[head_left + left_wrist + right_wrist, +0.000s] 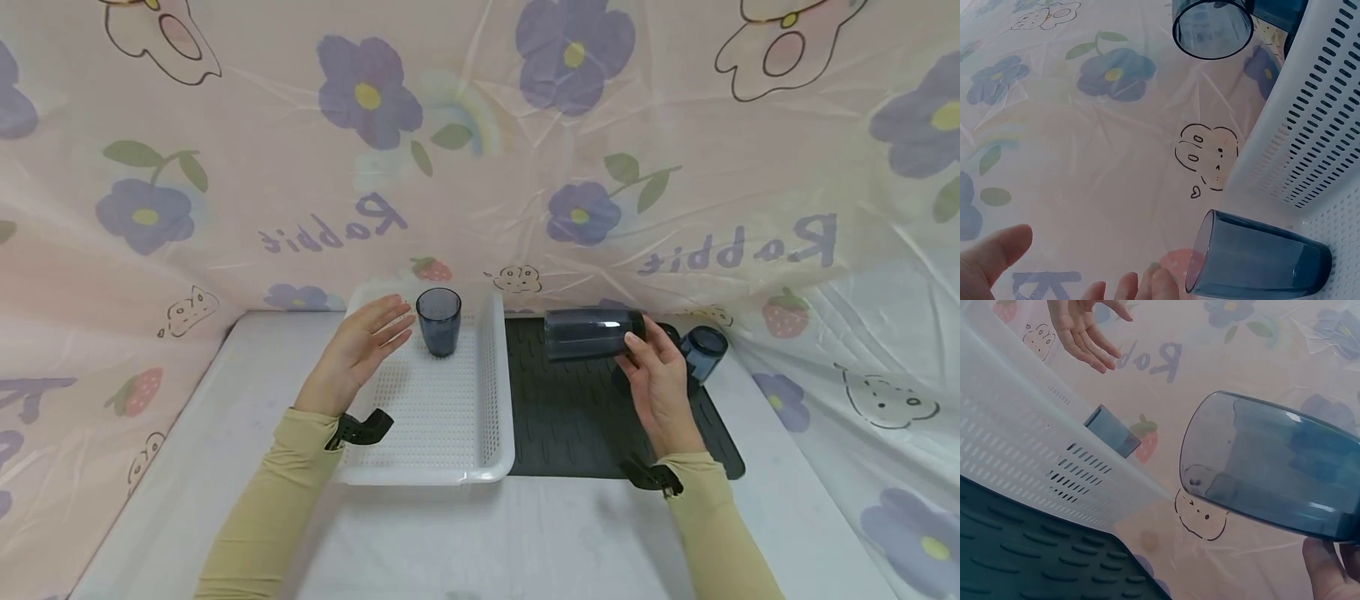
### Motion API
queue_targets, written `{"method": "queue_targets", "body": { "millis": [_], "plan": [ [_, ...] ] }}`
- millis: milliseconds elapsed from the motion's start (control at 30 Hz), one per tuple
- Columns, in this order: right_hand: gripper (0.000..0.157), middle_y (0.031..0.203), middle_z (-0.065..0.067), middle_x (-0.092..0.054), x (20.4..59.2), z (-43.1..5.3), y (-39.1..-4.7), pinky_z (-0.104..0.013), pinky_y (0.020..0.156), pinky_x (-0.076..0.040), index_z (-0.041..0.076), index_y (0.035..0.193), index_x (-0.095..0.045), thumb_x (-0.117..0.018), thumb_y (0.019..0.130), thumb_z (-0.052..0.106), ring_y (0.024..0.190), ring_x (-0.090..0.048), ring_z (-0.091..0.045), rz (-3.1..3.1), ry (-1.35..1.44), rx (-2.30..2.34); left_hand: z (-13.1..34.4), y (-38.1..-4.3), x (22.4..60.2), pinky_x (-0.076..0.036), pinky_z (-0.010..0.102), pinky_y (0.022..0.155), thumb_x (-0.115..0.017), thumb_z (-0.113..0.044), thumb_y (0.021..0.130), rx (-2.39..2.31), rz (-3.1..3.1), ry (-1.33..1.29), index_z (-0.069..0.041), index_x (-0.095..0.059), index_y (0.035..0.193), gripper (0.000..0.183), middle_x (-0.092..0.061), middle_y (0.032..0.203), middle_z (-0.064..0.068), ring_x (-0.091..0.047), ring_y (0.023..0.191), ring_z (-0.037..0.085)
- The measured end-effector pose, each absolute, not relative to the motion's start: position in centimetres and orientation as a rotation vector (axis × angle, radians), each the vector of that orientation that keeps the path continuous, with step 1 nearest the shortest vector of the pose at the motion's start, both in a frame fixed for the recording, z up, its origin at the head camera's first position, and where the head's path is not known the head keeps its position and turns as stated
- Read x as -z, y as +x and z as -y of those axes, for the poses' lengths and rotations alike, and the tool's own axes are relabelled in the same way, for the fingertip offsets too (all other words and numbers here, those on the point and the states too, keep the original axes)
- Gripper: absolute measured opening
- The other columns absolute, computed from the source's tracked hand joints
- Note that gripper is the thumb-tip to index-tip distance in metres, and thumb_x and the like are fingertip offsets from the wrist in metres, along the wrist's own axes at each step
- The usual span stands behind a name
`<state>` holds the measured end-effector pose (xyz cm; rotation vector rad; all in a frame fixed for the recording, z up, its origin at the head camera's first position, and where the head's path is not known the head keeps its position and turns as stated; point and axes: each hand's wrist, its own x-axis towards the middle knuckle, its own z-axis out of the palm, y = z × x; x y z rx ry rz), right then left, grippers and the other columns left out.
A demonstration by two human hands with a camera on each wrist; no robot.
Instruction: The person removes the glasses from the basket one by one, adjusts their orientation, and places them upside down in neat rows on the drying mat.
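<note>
My right hand [657,379] grips a tall blue-tinted drinking glass [588,335] near its base end. The glass lies sideways in the air over the dark drying mat [562,425], its mouth toward the left. A shorter blue glass [438,323] stands upright inside the white perforated basket [497,467], near the back. Beside that glass, over the basket's left part, my left hand [358,350] hovers with fingers extended and holds nothing. In the left wrist view, the fingers [1125,289] are close to the standing glass [1260,256].
Another blue glass [703,350] stands at the mat's right edge, with a further dark one partly hidden behind my right hand. A patterned curtain [480,200] closes off the back and sides. Basket and mat sit side by side on a white table [570,542].
</note>
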<state>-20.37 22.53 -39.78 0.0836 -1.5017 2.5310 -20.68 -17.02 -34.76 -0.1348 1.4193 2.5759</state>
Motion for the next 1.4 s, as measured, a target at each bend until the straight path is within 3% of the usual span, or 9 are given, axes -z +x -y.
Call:
{"method": "queue_targets", "body": {
  "millis": [267,533,1033,1400],
  "plan": [
    [0.045,0.12,-0.008,-0.051,39.8,-22.8,-20.3,-0.026,0.08,-0.053,0.003,0.132,-0.052,-0.065,0.089,-0.002,0.093,-0.059,-0.013,1.461,0.082,-2.534,17.1,-21.3,35.3,-0.03,0.038,0.112,-0.05,-0.014,0.101,-2.556,-1.479,-0.149,-0.002,-0.042,0.13,0.032,-0.039,0.136,0.012,-0.03,0.137,0.032],
    [0.041,0.116,-0.007,-0.056,39.6,-23.2,-20.4,-0.026,0.078,-0.053,0.003,0.128,-0.058,-0.065,0.088,-0.005,0.089,-0.059,-0.013,1.434,0.071,-2.504,17.4,-21.9,35.7,-0.028,0.038,0.113,-0.051,-0.013,0.1,-2.528,-1.539,-0.169,0.003,-0.035,0.14,0.046,-0.026,0.15,0.016,-0.029,0.138,0.033],
    [0.049,0.119,-0.008,-0.055,39.4,-23.8,-20.2,-0.026,0.076,-0.051,0.001,0.133,-0.053,-0.066,0.086,-0.008,0.092,-0.055,-0.014,1.433,0.085,-2.473,17.7,-23.8,36.5,-0.029,0.035,0.111,-0.062,-0.015,0.095,-2.434,-1.62,-0.287,-0.004,-0.022,0.151,0.071,-0.023,0.154,0.006,-0.023,0.141,0.028],
    [0.057,0.121,-0.009,-0.054,39.3,-23.9,-20.2,-0.024,0.074,-0.053,-0.003,0.138,-0.047,-0.067,0.085,-0.008,0.095,-0.054,-0.016,1.456,0.026,-2.442,17.2,-24.9,36.6,-0.028,0.034,0.113,-0.065,-0.018,0.093,-2.359,-1.702,-0.335,-0.006,-0.023,0.151,0.073,-0.025,0.154,0.006,-0.024,0.14,0.027]
  ]
}}
